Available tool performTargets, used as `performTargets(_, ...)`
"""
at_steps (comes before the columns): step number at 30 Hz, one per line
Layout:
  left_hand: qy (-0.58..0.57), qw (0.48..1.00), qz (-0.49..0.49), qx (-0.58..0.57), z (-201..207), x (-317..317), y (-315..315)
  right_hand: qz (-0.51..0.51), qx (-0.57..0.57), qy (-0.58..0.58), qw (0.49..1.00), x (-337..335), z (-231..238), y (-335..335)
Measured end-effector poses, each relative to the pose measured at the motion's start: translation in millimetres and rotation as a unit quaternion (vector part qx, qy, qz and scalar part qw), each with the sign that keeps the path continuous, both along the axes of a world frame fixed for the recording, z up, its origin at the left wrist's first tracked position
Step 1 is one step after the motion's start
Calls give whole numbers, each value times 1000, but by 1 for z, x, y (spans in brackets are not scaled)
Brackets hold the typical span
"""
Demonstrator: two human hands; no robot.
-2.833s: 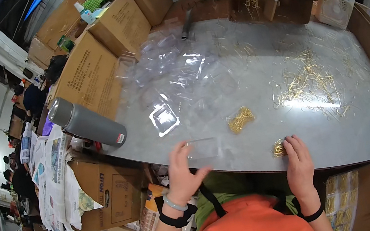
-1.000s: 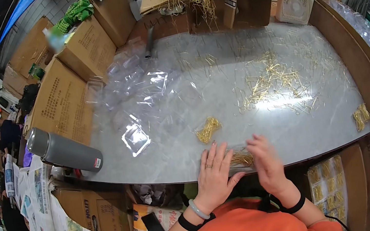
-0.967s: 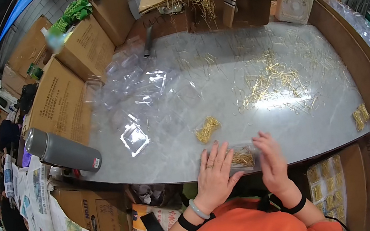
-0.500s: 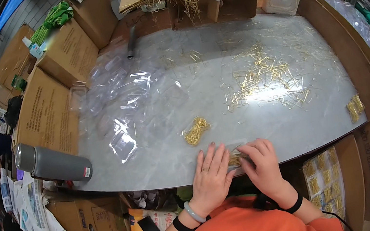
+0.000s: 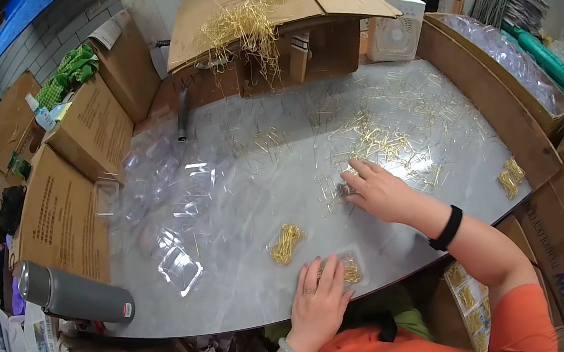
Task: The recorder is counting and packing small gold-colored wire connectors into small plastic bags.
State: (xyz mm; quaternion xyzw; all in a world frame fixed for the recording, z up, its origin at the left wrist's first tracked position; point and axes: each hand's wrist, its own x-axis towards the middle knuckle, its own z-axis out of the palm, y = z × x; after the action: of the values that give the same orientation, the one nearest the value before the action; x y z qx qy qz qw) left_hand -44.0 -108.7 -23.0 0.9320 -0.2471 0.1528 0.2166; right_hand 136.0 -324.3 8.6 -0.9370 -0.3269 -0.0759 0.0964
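Note:
Near the table's front edge, my left hand (image 5: 319,298) lies flat with fingers stretched over a small clear plastic box (image 5: 350,267). Gold wire pieces, which look like hooks, fill the box; my fingers cover its left part. My right hand (image 5: 384,196) is farther out over the table, fingers apart and bent down at the near edge of a scattered spread of loose gold wire hooks (image 5: 384,135). Whether its fingertips touch any hooks is hard to tell. A gathered bundle of gold hooks (image 5: 286,244) lies just beyond my left hand.
Clear plastic boxes (image 5: 180,262) lie in a heap at the left. A grey bottle (image 5: 80,293) lies tilted at the left edge. Small gold bundles (image 5: 511,178) sit at the right edge. Tangled gold wire tops a cardboard box (image 5: 196,29) at the back, beside a white fan (image 5: 397,31).
My right hand has left the plastic box and moved forward and right to the loose hooks. My left hand stays on the box, now partly uncovered. The whole view has shifted.

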Motion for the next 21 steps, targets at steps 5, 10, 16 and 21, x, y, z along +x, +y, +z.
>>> performTargets(5, 20, 999, 42, -5, -4, -9, 17, -1, -20, 46, 999, -28, -17, 2)
performTargets(10, 29, 996, 85, -5, -3, -10, 35, 4, -1, 54, 999, -100, -11, -12)
performTargets(16, -14, 991, 130, 3, -1, -3, 41, -29, 20, 26, 999, -120, -24, 1)
performTargets(21, -65, 995, 74, -36, 4, -15, 29, -109, 38, -21, 993, -97, -42, 0)
